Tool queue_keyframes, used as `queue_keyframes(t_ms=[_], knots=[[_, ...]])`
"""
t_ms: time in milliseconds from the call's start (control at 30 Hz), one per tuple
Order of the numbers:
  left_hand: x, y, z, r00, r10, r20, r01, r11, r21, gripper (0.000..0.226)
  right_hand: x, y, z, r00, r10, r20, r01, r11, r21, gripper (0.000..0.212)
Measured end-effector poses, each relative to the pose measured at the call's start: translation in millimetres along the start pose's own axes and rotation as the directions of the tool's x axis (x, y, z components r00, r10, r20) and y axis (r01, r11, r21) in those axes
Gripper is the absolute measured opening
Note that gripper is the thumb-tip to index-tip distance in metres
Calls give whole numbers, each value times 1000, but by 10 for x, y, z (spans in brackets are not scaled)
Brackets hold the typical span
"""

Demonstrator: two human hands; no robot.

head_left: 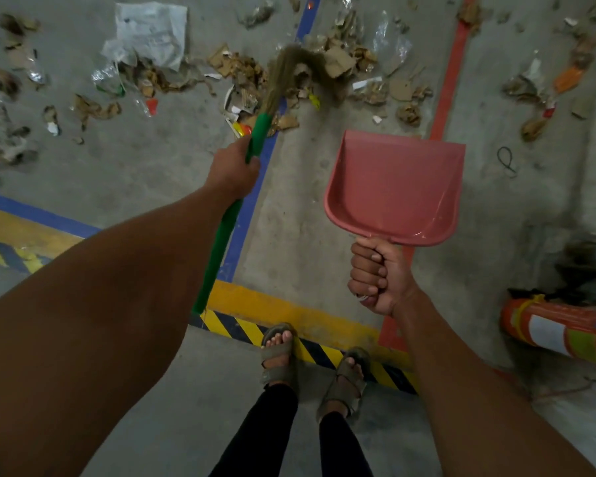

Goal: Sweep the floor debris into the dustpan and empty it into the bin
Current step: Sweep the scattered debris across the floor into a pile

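Two hands grasp tools — left hand (233, 166) around the green broom (255, 139), right hand (375, 275) around the pink dustpan (393, 187) handle — bristles amid cardboard debris (341, 60).

Orange cylinder (565, 330) lying right; striped hazard tape (324, 352) under sandals (277, 356).

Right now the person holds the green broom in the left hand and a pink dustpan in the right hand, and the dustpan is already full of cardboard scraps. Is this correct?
Not quite. The head view shows the dustpan empty; the cardboard scraps lie on the floor. The rest holds: the left hand grips the green broom, and the right hand holds the pink dustpan by its handle.
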State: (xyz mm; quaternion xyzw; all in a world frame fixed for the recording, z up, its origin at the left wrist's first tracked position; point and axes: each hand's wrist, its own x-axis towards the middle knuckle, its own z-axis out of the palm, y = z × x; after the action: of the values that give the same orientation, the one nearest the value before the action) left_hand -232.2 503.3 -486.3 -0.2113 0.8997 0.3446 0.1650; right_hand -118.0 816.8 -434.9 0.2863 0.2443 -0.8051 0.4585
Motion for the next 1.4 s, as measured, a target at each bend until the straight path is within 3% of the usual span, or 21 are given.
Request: queue_keyframes(t_ms=[267,433,500,567,633,733,867,933,1067,1200,1400], knots=[[-660,-336,13,982,-92,-163,52,971,-235,53,55,-281,202,999,28,24,-27,999,-33,43],[-874,-463,400,948,-240,-210,207,964,-168,51,201,-355,250,997,68,42,-65,996,-61,44],[-891,-367,592,914,-366,-175,346,928,-135,47,260,-381,214,993,104,65,-99,993,-68,44],[-862,-201,804,849,-524,-67,512,848,-138,41,290,-454,130,985,147,91,-141,988,-70,44],[-768,12,1006,807,-588,50,590,800,-109,38,305,-582,30,977,179,112,-170,982,-82,44],[-500,372,1272,849,-501,169,512,858,-29,32,300,-867,-143,968,211,138,-198,975,-103,42],[36,899,1464,936,-287,205,306,950,-64,31,296,-1341,-368,972,200,125,-185,976,-118,42],[232,1150,1472,973,-159,167,175,981,-86,30,297,-1570,-457,976,176,124,-162,980,-118,41],[250,1485,1430,1000,22,-16,-22,999,-43,48,284,-1905,-537,983,142,115,-129,985,-112,42],[-16,1423,1426,994,70,-85,-70,998,7,58,255,-2073,-493,988,122,98,-111,987,-114,42],[-395,1145,1381,981,3,-192,-7,1000,-20,59,230,-2184,-405,988,122,98,-111,988,-105,43]])
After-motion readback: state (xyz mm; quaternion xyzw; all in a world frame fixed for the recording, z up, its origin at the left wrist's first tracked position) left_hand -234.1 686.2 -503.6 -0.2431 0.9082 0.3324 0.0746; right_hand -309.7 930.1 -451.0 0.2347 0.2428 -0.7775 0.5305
